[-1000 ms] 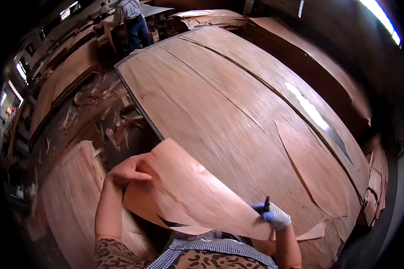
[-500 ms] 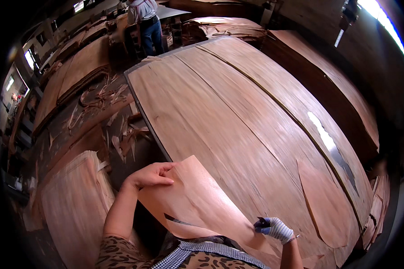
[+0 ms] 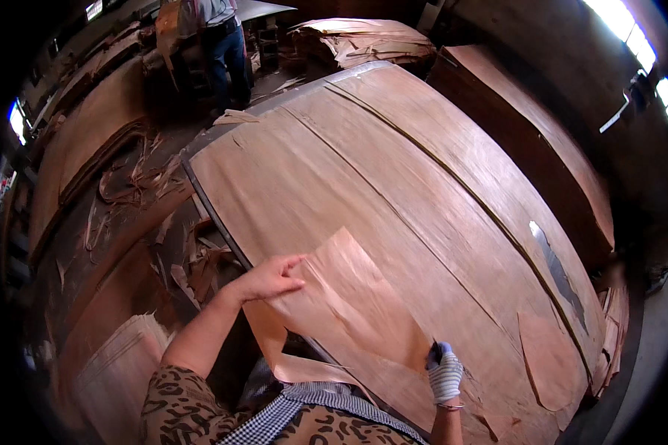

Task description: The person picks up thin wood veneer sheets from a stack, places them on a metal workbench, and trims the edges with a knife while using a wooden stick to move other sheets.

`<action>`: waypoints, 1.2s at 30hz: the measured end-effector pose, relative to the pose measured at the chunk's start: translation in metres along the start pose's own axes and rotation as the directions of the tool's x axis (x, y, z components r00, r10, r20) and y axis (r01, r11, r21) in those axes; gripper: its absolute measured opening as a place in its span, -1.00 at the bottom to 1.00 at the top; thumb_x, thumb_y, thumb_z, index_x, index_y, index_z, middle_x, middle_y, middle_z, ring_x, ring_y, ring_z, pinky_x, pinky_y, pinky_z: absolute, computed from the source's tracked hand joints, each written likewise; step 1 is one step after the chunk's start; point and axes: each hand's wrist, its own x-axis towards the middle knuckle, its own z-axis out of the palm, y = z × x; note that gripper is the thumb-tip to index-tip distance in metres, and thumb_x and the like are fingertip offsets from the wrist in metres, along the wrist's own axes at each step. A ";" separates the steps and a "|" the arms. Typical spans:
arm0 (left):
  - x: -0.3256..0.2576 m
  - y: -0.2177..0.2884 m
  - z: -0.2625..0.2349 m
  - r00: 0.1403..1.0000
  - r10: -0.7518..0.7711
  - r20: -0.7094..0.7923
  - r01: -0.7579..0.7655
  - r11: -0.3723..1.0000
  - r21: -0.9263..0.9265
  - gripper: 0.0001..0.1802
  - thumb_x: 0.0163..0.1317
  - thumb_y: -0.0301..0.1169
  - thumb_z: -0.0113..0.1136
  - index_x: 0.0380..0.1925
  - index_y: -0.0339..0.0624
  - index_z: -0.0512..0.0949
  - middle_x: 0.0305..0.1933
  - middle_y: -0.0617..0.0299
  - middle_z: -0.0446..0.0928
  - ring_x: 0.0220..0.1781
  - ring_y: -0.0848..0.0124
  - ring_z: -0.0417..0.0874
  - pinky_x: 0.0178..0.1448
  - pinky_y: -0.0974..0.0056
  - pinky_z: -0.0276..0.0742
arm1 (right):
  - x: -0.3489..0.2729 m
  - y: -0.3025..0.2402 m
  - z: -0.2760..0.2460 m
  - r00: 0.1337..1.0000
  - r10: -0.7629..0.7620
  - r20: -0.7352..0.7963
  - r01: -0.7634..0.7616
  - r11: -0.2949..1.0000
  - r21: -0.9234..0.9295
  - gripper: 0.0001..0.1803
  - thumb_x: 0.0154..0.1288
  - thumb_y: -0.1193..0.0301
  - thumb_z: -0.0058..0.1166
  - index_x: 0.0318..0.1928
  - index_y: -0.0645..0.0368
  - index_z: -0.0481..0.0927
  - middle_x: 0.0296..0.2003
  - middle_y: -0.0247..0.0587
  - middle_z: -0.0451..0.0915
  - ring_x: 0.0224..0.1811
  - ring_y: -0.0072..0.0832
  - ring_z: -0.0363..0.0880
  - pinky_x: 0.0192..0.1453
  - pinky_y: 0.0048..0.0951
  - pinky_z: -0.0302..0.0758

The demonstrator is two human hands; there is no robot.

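My bare left hand is closed on the upper left edge of a loose piece of thin wood veneer, thumb and fingers pinching it. The piece is bent and raised, and a narrow torn strip curls from its near side by my apron. My right hand, in a striped glove with bluish fingertips, is closed at the piece's right corner. A small dark tool pokes out of its fingers; its kind is hard to make out. Under both lies a large veneer sheet with long dark splits, covering the table.
An oval veneer patch lies right of my right hand. A ragged hole shows the dark surface beneath. Veneer stacks stand at right, back and left. Scraps litter the floor at left. Another person stands at the far left.
The loose veneer piece has moved up and to the right, further over the table, in my left hand. My right hand has turned more upright at its corner. My view has shifted.
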 end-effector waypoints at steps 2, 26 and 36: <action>0.013 -0.012 -0.038 0.990 0.080 -0.115 -0.052 0.973 0.225 -0.46 0.09 -0.58 0.06 0.12 -0.33 0.21 -0.28 0.35 0.45 -0.39 0.71 0.43 -0.38 0.61 0.37 | 0.028 -0.043 -0.002 1.000 0.010 -0.028 -0.008 0.996 0.089 -0.89 0.11 0.37 0.03 -0.36 0.09 0.47 -0.45 -0.05 0.54 -0.42 -0.12 0.52 -0.40 -0.22 0.43; 0.244 -0.052 -0.433 0.808 0.256 -0.530 0.087 0.839 0.538 -0.73 0.07 -0.41 0.11 -0.23 -0.32 0.46 -0.30 -0.05 0.53 -0.23 0.09 0.56 -0.20 0.21 0.44 | 0.351 -0.345 0.197 0.993 -0.053 0.106 0.064 0.993 -0.098 -0.87 0.13 0.28 -0.01 -0.35 0.03 0.48 -0.40 -0.08 0.52 -0.40 -0.11 0.50 -0.37 -0.16 0.41; 0.383 -0.020 -0.479 0.816 0.317 -0.484 0.099 0.747 0.657 -0.64 0.07 -0.34 0.12 -0.12 -0.26 0.44 -0.24 -0.04 0.52 -0.18 0.12 0.55 -0.14 0.17 0.44 | 0.506 -0.365 0.220 0.991 0.070 0.113 -0.033 0.951 -0.306 -0.83 0.15 0.25 -0.07 -0.35 0.02 0.49 -0.39 -0.03 0.54 -0.36 -0.10 0.52 -0.29 -0.13 0.45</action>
